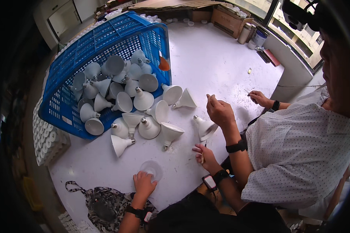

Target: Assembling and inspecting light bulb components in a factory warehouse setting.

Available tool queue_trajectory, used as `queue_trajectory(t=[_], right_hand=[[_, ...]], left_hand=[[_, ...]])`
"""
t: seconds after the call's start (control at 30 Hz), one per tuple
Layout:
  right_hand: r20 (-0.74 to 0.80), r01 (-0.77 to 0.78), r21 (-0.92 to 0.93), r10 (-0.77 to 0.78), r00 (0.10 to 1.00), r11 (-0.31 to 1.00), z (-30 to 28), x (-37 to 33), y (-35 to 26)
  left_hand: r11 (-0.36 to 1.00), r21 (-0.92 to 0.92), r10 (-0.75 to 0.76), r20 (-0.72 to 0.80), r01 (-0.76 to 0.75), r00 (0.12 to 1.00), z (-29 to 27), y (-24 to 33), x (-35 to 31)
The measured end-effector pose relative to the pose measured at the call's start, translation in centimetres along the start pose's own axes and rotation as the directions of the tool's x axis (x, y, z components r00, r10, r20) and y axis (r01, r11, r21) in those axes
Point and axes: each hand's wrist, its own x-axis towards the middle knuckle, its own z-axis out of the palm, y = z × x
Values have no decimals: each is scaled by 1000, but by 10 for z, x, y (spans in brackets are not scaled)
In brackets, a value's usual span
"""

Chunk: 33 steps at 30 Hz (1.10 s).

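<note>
Head view; landmark: blue crate (89, 40), tipped on its side.

Item 1: clear round dish (153, 167). Lies on the white table (217, 58), on the wearer's side of the crate, well apart from it. Judged light, thin-walled, smooth, inclined to slide; best taken by the rim.

Item 2: small tan item (202, 158). Right of the crate, in the wearer's right hand (207, 158). Kind too small to tell; judged light, suited to a fingertip hold.

Item 3: white lamp (204, 129). Right of the crate, just beyond the right hand. Judged light, stiff, slick, crackable; best held at the neck near the screw base.

Left hand (144, 184): nearer the wearer than the crate, fingers loosely spread at the dish's near edge; cannot tell whether they pinch anything. Right hand: fingers curled, apparently pinching the tan item.
</note>
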Motion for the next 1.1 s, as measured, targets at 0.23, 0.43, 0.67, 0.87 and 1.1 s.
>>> queue_trajectory(t=[0.23, 0.43, 0.67, 0.87, 1.1], right_hand=[[111, -34, -578, 119, 987, 816, -1, -37, 27], [243, 191, -714, -16, 970, 674, -40, -50, 35], [47, 122, -589, -117, 992, 799, -58, -25, 32], [151, 164, -644, -86, 985, 747, -6, -20, 39], [185, 163, -675, -49, 982, 720, 59, -12, 86]], left_hand=[[565, -821, -187, -223, -81, 957, -29, 56, 99], [655, -747, -210, -326, -115, 922, 6, 80, 183], [668, -736, -58, -197, -109, 979, 19, 67, 117], [701, -711, 12, 79, 48, 997, -10, 2, 6], [713, -698, 97, 185, 61, 978, -51, -59, -72]])
